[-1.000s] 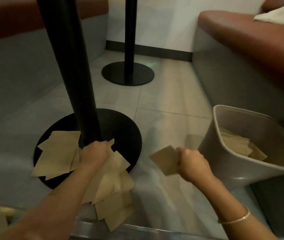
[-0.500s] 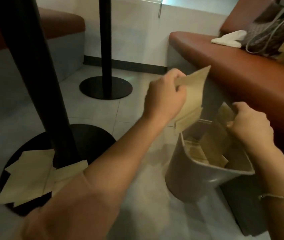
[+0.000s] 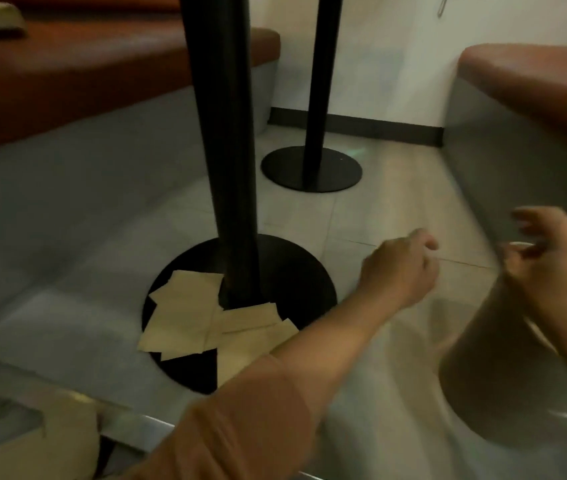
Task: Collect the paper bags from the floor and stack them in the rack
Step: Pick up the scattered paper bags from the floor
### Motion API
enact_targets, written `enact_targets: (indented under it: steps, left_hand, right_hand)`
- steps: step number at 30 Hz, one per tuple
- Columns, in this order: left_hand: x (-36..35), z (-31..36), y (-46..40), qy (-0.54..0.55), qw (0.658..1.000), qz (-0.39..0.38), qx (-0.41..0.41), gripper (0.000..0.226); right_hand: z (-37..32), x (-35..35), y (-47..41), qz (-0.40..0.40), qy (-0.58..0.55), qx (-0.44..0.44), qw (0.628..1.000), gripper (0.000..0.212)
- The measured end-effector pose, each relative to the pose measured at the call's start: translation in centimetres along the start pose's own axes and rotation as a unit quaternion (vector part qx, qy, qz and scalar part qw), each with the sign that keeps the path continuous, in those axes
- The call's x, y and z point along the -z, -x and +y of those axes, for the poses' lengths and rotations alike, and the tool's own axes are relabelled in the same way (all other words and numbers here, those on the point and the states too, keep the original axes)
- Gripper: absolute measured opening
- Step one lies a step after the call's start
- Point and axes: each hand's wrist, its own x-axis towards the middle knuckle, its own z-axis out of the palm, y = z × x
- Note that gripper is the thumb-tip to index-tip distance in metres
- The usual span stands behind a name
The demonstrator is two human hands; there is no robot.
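Several flat tan paper bags (image 3: 188, 313) lie overlapping on the floor, on and beside the black round base (image 3: 295, 271) of the near pole. My left hand (image 3: 399, 268) hangs above the floor to the right of that base, fingers loosely curled and holding nothing. My right hand (image 3: 552, 258) is blurred at the rim of the grey bin (image 3: 496, 382) at the right; its fingers are spread and I see no bag in them. The bin's inside is hidden behind my right arm.
The near black pole (image 3: 226, 150) rises from the base; a second pole with its base (image 3: 313, 168) stands further back. Brown-cushioned benches (image 3: 531, 84) flank the tiled floor. A tan sheet (image 3: 50, 441) and a metal edge sit at the bottom left.
Both hands held bags over the bin half a second ago; now both are empty. My left hand has dropped and swung back toward the pole base, and the view has turned left.
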Motion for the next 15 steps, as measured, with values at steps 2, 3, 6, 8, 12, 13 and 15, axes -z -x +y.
enact_targets:
  steps: [2,3,6,8,12,13,15]
  left_hand:
    - [2.3,-6.2,1.5,-0.050,0.996,-0.026,0.066,0.028]
    - [3.4,-9.7,2.5,-0.074,0.991,-0.041,0.101,0.029]
    - [6.6,-20.0,6.4,-0.148,0.961,-0.073,0.222,0.037]
    - [8.3,-25.0,9.0,-0.204,0.926,-0.119,0.293,0.050]
    - [9.5,-30.6,12.6,-0.258,0.894,-0.172,0.322,0.076]
    - [9.4,-31.5,13.2,-0.251,0.896,-0.174,0.322,0.084]
    - [8.9,-32.8,13.7,-0.252,0.901,-0.173,0.309,0.096]
  right_hand:
    - [-2.9,-4.1,1.6,-0.097,0.005,0.025,0.995,0.044]
    - [-4.2,-6.8,2.8,-0.161,0.013,0.028,0.986,0.046]
    - [-7.5,-15.3,6.9,-0.316,0.017,0.055,0.947,0.048]
    - [-9.0,-20.3,9.7,-0.393,0.003,0.025,0.919,0.048]
    - [-12.2,-26.4,13.0,-0.482,-0.064,-0.038,0.873,0.053]
    - [-13.0,-27.4,13.2,-0.490,-0.070,-0.046,0.868,0.052]
    - [-14.5,-29.2,13.2,-0.489,-0.082,-0.064,0.866,0.047]
